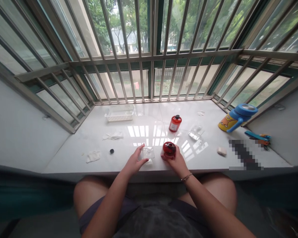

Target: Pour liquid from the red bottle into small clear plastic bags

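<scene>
My right hand (174, 159) is closed round a red, see-through bottle (169, 150), whose uncapped neck shows as a small round opening. Just left of it, a clear square container (149, 152) stands near the counter's front edge. Thumb and fingers of my left hand (136, 160) rest against the container's left side, one at its back corner and the thumb at its front. A small black cap (111, 151) lies farther left. Behind my right hand stands a second red bottle (175, 124) with a black cap and a pale label.
On the white counter (149, 115) are a white basket (120, 114), crumpled clear wrapping (113, 135), a white tissue (93, 156), a clear plastic package (195, 133) and a pale oval object (222, 151). At right stand a blue-yellow mug (235, 119) and blue-orange tools (259, 137). Window bars close the back.
</scene>
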The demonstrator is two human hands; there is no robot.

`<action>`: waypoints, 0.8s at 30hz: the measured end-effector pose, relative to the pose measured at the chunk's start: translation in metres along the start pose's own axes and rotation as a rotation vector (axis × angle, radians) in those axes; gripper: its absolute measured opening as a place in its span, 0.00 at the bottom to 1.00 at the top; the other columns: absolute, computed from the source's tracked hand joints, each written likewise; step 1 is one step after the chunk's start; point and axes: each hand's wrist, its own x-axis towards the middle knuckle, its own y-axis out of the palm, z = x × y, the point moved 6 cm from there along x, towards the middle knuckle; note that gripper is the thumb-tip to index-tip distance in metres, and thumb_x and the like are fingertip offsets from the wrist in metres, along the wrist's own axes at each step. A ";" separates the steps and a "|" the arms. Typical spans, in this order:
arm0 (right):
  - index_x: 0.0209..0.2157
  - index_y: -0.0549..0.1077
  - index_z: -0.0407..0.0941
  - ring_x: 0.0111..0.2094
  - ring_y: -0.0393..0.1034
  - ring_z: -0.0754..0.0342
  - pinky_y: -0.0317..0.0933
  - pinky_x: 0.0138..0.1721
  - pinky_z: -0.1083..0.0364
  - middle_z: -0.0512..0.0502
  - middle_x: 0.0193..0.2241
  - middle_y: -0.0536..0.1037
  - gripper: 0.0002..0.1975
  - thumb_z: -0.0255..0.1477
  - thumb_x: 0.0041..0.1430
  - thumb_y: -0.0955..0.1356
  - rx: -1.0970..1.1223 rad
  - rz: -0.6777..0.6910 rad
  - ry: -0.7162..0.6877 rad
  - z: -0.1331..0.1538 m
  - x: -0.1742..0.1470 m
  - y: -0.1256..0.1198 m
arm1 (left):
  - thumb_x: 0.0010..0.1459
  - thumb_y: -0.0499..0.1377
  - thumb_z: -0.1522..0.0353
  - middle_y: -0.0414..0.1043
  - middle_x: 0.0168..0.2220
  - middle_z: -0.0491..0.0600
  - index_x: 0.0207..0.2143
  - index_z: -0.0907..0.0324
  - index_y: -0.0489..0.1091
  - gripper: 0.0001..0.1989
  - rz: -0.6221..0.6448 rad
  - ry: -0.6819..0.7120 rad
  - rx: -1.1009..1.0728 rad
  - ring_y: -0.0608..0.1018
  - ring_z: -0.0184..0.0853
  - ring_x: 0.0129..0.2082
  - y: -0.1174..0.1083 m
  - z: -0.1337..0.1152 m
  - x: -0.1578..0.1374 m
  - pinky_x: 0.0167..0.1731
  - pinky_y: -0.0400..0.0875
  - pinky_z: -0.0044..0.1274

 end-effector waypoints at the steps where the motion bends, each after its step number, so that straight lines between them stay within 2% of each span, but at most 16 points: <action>1: 0.65 0.63 0.50 0.49 0.82 0.39 0.74 0.54 0.39 0.39 0.52 0.83 0.44 0.49 0.53 0.80 -0.001 0.014 0.001 0.001 0.001 0.001 | 0.64 0.68 0.56 0.58 0.77 0.57 0.74 0.52 0.59 0.40 -0.001 -0.006 0.017 0.60 0.52 0.78 -0.002 0.001 0.001 0.77 0.54 0.46; 5: 0.67 0.60 0.49 0.51 0.81 0.38 0.73 0.56 0.38 0.37 0.53 0.82 0.46 0.50 0.55 0.79 -0.049 0.042 -0.027 0.001 0.003 0.000 | 0.67 0.65 0.56 0.55 0.78 0.56 0.76 0.52 0.57 0.40 0.019 -0.046 0.101 0.59 0.50 0.78 -0.009 0.000 0.001 0.77 0.53 0.45; 7: 0.68 0.59 0.48 0.54 0.79 0.37 0.72 0.58 0.36 0.34 0.57 0.80 0.47 0.50 0.56 0.79 -0.081 0.051 -0.056 0.000 0.002 -0.002 | 0.67 0.64 0.56 0.54 0.79 0.55 0.77 0.52 0.55 0.41 0.039 -0.077 0.142 0.58 0.50 0.79 -0.010 -0.003 0.000 0.77 0.53 0.45; 11: 0.71 0.56 0.47 0.69 0.66 0.33 0.63 0.68 0.32 0.30 0.69 0.67 0.48 0.52 0.60 0.76 -0.194 -0.029 -0.176 0.004 -0.010 -0.017 | 0.61 0.69 0.53 0.52 0.79 0.55 0.78 0.51 0.53 0.49 0.028 -0.126 0.251 0.58 0.52 0.79 -0.020 -0.011 -0.007 0.77 0.54 0.45; 13: 0.73 0.55 0.47 0.72 0.60 0.33 0.58 0.71 0.31 0.30 0.72 0.63 0.44 0.50 0.66 0.73 -0.244 -0.100 -0.251 0.010 -0.021 -0.031 | 0.63 0.68 0.52 0.54 0.79 0.55 0.77 0.52 0.55 0.46 -0.058 -0.108 0.340 0.59 0.51 0.78 -0.036 -0.013 -0.013 0.76 0.56 0.44; 15: 0.74 0.54 0.46 0.73 0.59 0.34 0.56 0.72 0.30 0.30 0.72 0.62 0.39 0.48 0.71 0.69 -0.273 -0.155 -0.323 0.018 -0.035 -0.045 | 0.70 0.61 0.53 0.60 0.76 0.56 0.74 0.54 0.60 0.36 -0.225 -0.052 0.459 0.61 0.48 0.77 -0.061 -0.012 -0.020 0.76 0.58 0.43; 17: 0.74 0.55 0.46 0.73 0.59 0.34 0.56 0.72 0.29 0.31 0.71 0.63 0.36 0.45 0.74 0.67 -0.290 -0.199 -0.381 0.026 -0.049 -0.058 | 0.73 0.55 0.58 0.68 0.71 0.59 0.70 0.58 0.66 0.27 -0.418 -0.005 0.607 0.66 0.48 0.75 -0.090 -0.008 -0.029 0.75 0.60 0.44; 19: 0.73 0.56 0.47 0.72 0.60 0.34 0.57 0.71 0.28 0.31 0.70 0.65 0.33 0.43 0.75 0.66 -0.302 -0.229 -0.414 0.032 -0.062 -0.070 | 0.72 0.53 0.64 0.72 0.67 0.64 0.65 0.63 0.70 0.24 -0.541 -0.036 0.755 0.69 0.52 0.72 -0.116 0.001 -0.035 0.73 0.62 0.46; 21: 0.73 0.57 0.48 0.71 0.62 0.34 0.59 0.70 0.28 0.32 0.69 0.66 0.31 0.41 0.75 0.65 -0.319 -0.242 -0.438 0.037 -0.071 -0.077 | 0.69 0.52 0.69 0.73 0.64 0.68 0.62 0.67 0.72 0.22 -0.550 -0.140 0.847 0.72 0.54 0.68 -0.134 0.014 -0.036 0.72 0.63 0.47; 24: 0.72 0.58 0.48 0.69 0.65 0.35 0.61 0.69 0.29 0.32 0.68 0.68 0.30 0.39 0.75 0.66 -0.348 -0.246 -0.494 0.045 -0.079 -0.082 | 0.65 0.52 0.74 0.79 0.58 0.66 0.55 0.66 0.77 0.20 -0.472 -0.239 0.858 0.78 0.53 0.62 -0.145 0.026 -0.034 0.69 0.67 0.44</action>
